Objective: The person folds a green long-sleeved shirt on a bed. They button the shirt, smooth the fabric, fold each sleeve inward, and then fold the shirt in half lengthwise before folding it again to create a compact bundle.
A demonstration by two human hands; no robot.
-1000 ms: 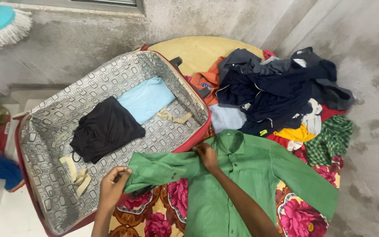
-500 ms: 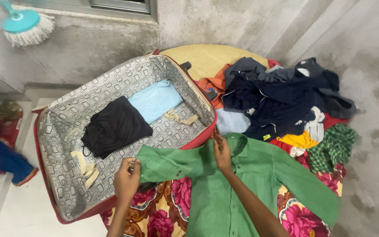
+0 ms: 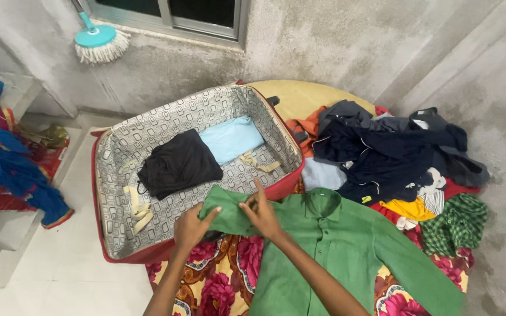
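Both hands, left (image 3: 193, 225) and right (image 3: 263, 213), pinch the sleeve of a green shirt (image 3: 329, 251) lying flat on a floral sheet (image 3: 224, 281), beside an open suitcase (image 3: 165, 131) holding 2 folded garments.

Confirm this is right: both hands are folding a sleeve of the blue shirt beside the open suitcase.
Not quite. In the head view the shirt is green, not blue. The rest holds: the left hand and right hand both grip its sleeve, beside the open suitcase.
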